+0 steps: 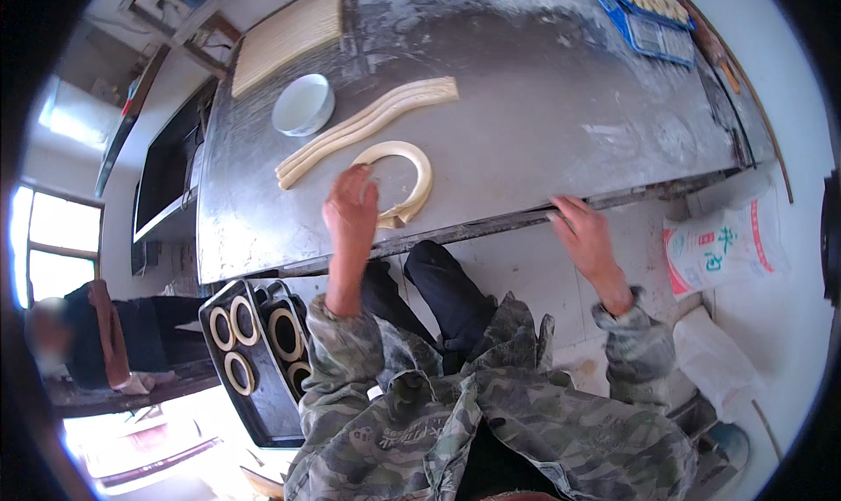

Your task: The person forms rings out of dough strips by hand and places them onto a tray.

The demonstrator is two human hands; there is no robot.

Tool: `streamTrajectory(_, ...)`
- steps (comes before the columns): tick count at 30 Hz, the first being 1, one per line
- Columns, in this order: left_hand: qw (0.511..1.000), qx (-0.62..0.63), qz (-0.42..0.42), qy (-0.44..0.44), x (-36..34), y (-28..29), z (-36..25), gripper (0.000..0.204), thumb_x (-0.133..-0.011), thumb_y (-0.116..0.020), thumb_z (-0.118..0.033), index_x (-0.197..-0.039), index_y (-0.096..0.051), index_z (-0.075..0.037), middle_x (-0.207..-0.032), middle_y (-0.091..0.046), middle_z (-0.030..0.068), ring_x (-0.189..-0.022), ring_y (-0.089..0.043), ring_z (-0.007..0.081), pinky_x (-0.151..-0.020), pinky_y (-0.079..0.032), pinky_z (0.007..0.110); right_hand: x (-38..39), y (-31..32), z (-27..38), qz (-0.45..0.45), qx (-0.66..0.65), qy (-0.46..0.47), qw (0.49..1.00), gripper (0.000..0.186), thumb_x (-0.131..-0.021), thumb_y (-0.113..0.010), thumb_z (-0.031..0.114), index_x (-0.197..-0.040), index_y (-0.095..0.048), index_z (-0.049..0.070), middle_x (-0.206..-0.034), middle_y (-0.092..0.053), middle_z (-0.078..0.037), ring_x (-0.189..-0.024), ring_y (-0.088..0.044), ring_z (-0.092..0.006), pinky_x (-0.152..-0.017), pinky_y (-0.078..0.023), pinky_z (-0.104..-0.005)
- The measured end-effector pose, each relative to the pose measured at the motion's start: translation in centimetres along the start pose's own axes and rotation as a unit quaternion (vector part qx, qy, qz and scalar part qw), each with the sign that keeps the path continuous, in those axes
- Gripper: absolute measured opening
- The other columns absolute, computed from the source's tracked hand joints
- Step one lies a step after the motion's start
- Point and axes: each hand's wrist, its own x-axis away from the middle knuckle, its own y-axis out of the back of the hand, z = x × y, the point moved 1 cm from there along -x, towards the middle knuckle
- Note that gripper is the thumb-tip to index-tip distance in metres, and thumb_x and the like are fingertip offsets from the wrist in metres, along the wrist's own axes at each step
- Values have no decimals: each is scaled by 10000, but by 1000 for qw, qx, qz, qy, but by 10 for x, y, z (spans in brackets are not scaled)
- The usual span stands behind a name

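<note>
A pale dough ring lies on the grey metal worktable near its front edge. My left hand is at the ring's left side, fingers bent around the dough and hiding that part. At the ring's lower end the dough looks flattened and overlapped. Out to the right, my right hand hangs in the air by the table's front edge, its fingers apart and holding nothing. Just beyond the ring, several long dough strips lie side by side at a slant.
A white bowl stands behind the strips, near a ridged slab of dough. Dark trays with dough rings sit below at left. A blue container holds dough pieces at far right. A white sack rests right of the table; someone is at far left.
</note>
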Motion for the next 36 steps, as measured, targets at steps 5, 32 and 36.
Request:
streamTrajectory(5, 963, -203, 128, 126, -24, 13, 65, 370, -841, -718, -343, -1061, -732, -46, -1106, -705, 185, -1025, -677, 384, -870, -539, 477, -127, -86, 80, 27, 4, 103, 994, 286, -899, -697, 244, -1085, -690, 27, -1070, -676, -167, -933, -667, -375, -800, -556, -450)
streamTrajectory(32, 964, -39, 115, -237, 53, 39, 54, 270, -791, -662, -51, -1057, -706, -54, -1167, -684, 106, -1108, -645, 339, -945, -540, 415, -80, -94, 86, 98, 65, 321, 940, 269, -917, -621, 103, -1166, -676, 16, -1238, -664, -168, -1069, -676, -331, -895, -566, -420)
streamTrajectory(36, 990, 39, 99, -94, 18, 56, 33, 272, -839, -652, -102, -1103, -715, -78, -1219, -670, 119, -1112, -637, 351, -950, -536, 433, -110, -93, 107, 56, 13, 204, 977, 283, -936, -611, 162, -1156, -663, -8, -1285, -639, -199, -1110, -650, -366, -906, -550, -455)
